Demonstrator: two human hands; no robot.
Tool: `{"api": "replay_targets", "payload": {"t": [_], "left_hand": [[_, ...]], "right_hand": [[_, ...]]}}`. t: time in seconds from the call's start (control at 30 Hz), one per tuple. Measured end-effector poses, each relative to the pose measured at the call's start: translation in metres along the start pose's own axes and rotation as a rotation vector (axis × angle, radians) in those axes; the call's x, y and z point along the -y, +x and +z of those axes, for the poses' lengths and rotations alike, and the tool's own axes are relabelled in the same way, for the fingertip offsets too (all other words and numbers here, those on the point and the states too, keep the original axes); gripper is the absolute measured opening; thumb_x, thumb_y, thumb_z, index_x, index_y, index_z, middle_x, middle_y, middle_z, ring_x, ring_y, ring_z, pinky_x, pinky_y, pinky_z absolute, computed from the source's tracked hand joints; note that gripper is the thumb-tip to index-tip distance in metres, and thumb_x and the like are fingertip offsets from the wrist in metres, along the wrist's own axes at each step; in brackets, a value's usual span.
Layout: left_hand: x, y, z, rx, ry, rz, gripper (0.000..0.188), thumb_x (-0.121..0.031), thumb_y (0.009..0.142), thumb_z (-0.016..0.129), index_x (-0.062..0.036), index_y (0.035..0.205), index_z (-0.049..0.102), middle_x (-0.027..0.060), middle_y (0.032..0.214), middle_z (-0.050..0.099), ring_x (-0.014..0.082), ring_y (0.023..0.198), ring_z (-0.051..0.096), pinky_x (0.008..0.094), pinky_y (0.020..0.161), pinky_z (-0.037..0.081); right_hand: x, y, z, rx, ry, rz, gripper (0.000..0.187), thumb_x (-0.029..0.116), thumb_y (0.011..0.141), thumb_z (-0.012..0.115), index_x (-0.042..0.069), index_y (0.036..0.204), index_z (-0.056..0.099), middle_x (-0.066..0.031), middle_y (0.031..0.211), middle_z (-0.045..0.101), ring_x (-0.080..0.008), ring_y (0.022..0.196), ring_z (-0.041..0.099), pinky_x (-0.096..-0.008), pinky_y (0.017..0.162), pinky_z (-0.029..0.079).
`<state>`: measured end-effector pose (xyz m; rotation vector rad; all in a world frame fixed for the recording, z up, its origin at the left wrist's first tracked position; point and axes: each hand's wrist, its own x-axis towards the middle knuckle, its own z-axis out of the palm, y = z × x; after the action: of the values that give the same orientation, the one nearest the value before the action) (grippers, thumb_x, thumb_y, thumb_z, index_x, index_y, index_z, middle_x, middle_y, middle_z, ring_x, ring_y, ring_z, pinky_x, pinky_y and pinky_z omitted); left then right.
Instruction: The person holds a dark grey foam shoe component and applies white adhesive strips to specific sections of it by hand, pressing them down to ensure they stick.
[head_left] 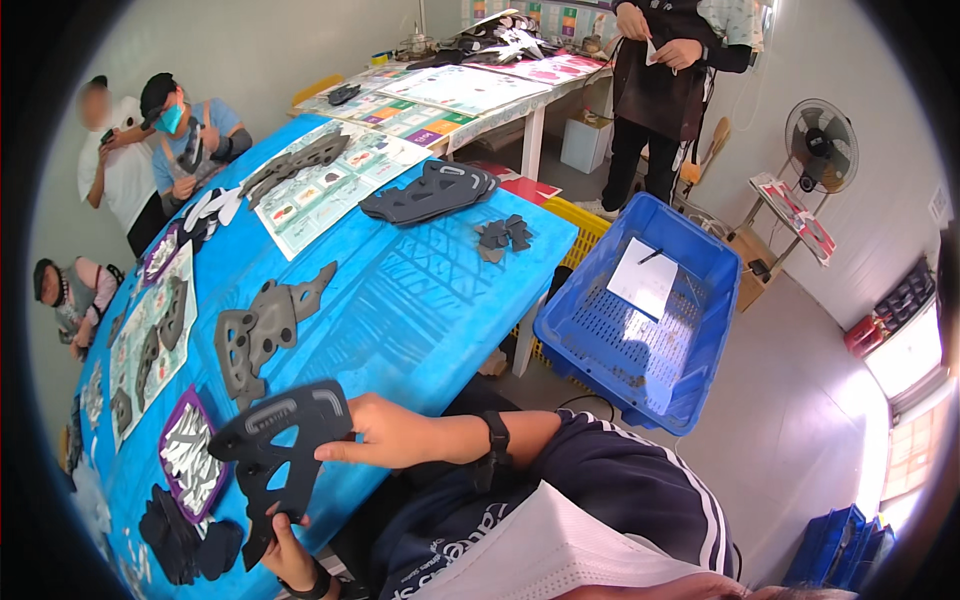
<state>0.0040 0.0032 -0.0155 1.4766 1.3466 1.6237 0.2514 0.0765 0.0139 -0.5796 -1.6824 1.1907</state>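
Above the near edge of the blue table, I hold up a flat black shoe-upper piece with cut-out openings. My right hand grips its right edge, thumb on the near face. Lower down, my left hand pinches its bottom end. Just beyond lie loose grey upper pieces. To the left of the held piece stands a purple tray full of small white strips. Dark flat pieces are piled near my left hand.
The blue table carries a stack of black uppers, small dark scraps and printed sheets. A blue crate with a paper stands right of it. Several people are around, one standing beyond the crate. A fan is far right.
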Motion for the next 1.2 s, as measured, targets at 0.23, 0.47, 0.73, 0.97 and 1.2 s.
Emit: {"api": "replay_targets", "payload": {"t": [0.23, 0.47, 0.73, 0.97, 1.2], "left_hand": [[0.024, 0.017, 0.001, -0.124, 0.127, 0.098, 0.04, -0.027, 0.099, 0.04, 0.0083, 0.106, 0.058, 0.0086, 0.071, 0.062, 0.0154, 0.07, 0.057, 0.0295, 0.078, 0.042], [0.036, 0.027, -0.015, -0.06, 0.11, 0.27, 0.037, -0.027, 0.092, 0.058, 0.0052, 0.111, 0.055, 0.0146, 0.107, 0.06, 0.0185, 0.085, 0.059, 0.0313, 0.074, 0.045], [0.02, 0.035, -0.021, 0.108, -0.087, 0.108, 0.027, -0.019, 0.084, 0.066, 0.0025, 0.092, 0.052, 0.0093, 0.082, 0.052, 0.0149, 0.067, 0.052, 0.027, 0.058, 0.04], [0.011, 0.027, -0.001, 0.219, -0.283, 0.054, 0.029, -0.018, 0.081, 0.069, -0.0007, 0.087, 0.047, 0.0091, 0.08, 0.048, 0.0172, 0.065, 0.054, 0.0275, 0.055, 0.044], [0.009, 0.019, 0.002, 0.37, -0.409, -0.028, 0.038, -0.022, 0.077, 0.074, -0.0033, 0.086, 0.043, 0.011, 0.079, 0.05, 0.0176, 0.06, 0.055, 0.028, 0.053, 0.047]], "right_hand": [[-0.001, 0.0, -0.005, -0.026, -0.293, -0.378, 0.014, 0.012, 0.084, 0.065, 0.0, 0.09, 0.064, -0.0093, 0.077, 0.059, -0.0262, 0.071, 0.057, -0.0353, 0.061, 0.045], [-0.012, 0.005, -0.014, -0.005, -0.305, -0.311, 0.013, 0.012, 0.085, 0.065, -0.001, 0.083, 0.061, -0.0109, 0.074, 0.057, -0.0267, 0.066, 0.055, -0.0353, 0.057, 0.043], [-0.021, 0.009, -0.009, -0.031, -0.249, -0.28, 0.017, 0.012, 0.086, 0.064, 0.0, 0.096, 0.062, -0.0135, 0.087, 0.062, -0.0285, 0.076, 0.06, -0.0335, 0.067, 0.048], [-0.025, 0.003, -0.003, 0.063, -0.037, -0.132, 0.023, 0.018, 0.083, 0.071, 0.002, 0.097, 0.065, -0.0085, 0.092, 0.064, -0.0181, 0.083, 0.061, -0.0318, 0.074, 0.047], [-0.022, -0.006, 0.004, 0.083, -0.017, -0.085, 0.023, 0.02, 0.08, 0.073, 0.002, 0.093, 0.067, -0.0062, 0.089, 0.065, -0.0147, 0.08, 0.06, -0.0293, 0.069, 0.047]]}}
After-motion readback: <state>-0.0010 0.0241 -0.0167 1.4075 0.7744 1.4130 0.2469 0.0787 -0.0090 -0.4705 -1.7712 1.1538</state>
